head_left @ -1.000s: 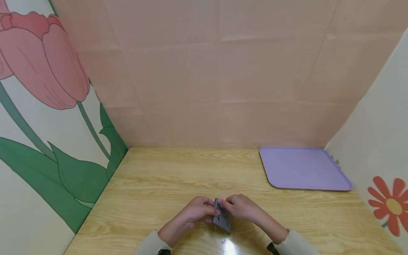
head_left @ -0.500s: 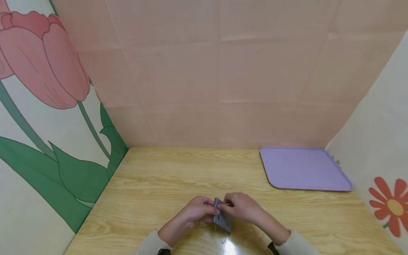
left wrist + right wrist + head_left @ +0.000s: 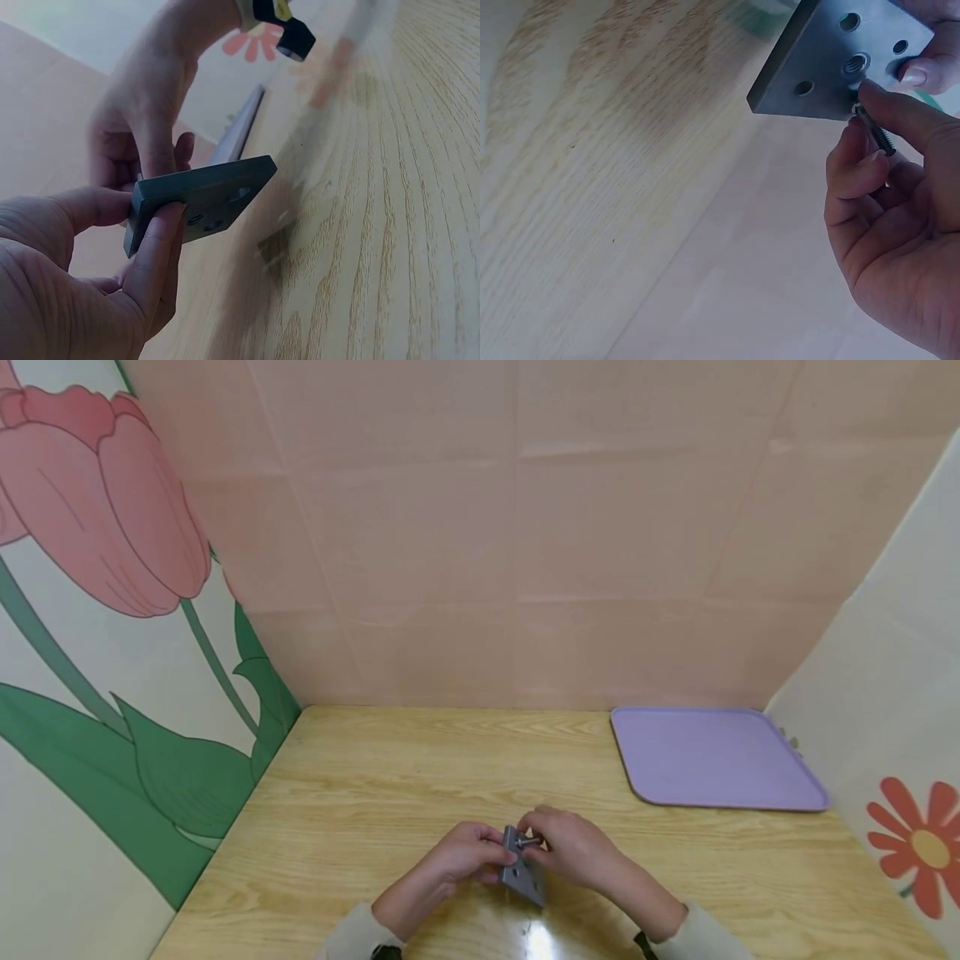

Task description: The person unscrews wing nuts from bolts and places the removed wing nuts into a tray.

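A grey metal plate (image 3: 524,875) with several round holes is held tilted above the table in the head view. My left hand (image 3: 471,853) grips one edge, thumb on the near face and fingers behind. In the right wrist view, one hole near the plate's middle shows thread inside. There my right hand (image 3: 900,187) pinches a small threaded screw (image 3: 877,135) between thumb and forefinger, one end close to the plate's edge. Whether the screw sits in a hole is hidden by the fingers. The left wrist view shows the plate (image 3: 202,187) edge-on, my right hand behind it.
A purple tray (image 3: 720,760) lies at the back right of the wooden table (image 3: 420,768). Behind the table hangs a pinkish covering (image 3: 480,543). Side walls with flower pictures (image 3: 918,843) stand left and right.
My right hand has shifted slightly up and its fingers have turned, so the screw now shows sticking out beside the plate. The left hand and plate have stayed nearly still.
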Tool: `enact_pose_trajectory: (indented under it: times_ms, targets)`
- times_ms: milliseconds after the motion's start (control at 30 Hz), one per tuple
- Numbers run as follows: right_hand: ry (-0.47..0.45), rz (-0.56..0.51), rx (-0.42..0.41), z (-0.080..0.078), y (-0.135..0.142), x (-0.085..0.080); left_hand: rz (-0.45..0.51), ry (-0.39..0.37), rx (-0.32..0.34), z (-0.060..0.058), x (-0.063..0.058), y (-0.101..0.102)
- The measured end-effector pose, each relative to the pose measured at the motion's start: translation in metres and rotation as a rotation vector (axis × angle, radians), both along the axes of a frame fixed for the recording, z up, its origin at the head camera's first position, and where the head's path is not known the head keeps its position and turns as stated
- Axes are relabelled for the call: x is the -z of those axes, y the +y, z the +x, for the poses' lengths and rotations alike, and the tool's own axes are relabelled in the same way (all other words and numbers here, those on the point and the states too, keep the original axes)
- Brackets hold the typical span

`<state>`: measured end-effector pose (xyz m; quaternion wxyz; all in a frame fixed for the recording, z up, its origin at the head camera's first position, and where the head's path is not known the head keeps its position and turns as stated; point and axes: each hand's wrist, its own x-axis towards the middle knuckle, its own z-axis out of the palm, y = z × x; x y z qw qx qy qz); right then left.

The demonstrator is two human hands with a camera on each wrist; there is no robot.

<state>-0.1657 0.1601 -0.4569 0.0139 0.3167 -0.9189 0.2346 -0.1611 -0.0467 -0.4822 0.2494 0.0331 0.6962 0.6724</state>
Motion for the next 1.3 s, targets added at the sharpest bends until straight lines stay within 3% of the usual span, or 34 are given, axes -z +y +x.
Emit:
enact_pose_trajectory:
  times_ms: [200,333,433,567,833,1033,1300]
  targets:
    - [0.012,-0.029,0.081,0.0007,-0.0023,0.0008,-0.003,-0.006,-0.004,-0.0001,-0.0001,-0.0002]
    - [-0.093,-0.047,0.202,0.0014,-0.0041,0.0,-0.013,-0.009,-0.002,-0.0002,0.0008,-0.0002]
    - [-0.208,-0.049,0.244,0.0026,-0.0049,0.0012,-0.024,-0.008,0.004,-0.0003,0.0013,-0.0003]
    - [-0.316,-0.065,0.231,0.0044,-0.0055,0.003,-0.033,-0.006,0.015,0.0001,-0.0001,-0.0009]
    - [-0.366,-0.079,0.205,0.0058,-0.0059,-0.0001,-0.029,-0.016,0.025,0.001,-0.0054,-0.0016]
    - [-0.367,-0.069,0.205,0.006,-0.0062,-0.0012,-0.034,-0.011,0.025,0.0016,-0.0065,-0.0014]
    - [-0.282,-0.032,0.167,0.0028,-0.0036,-0.0017,-0.034,-0.018,0.016,0.0009,-0.0054,-0.0009]
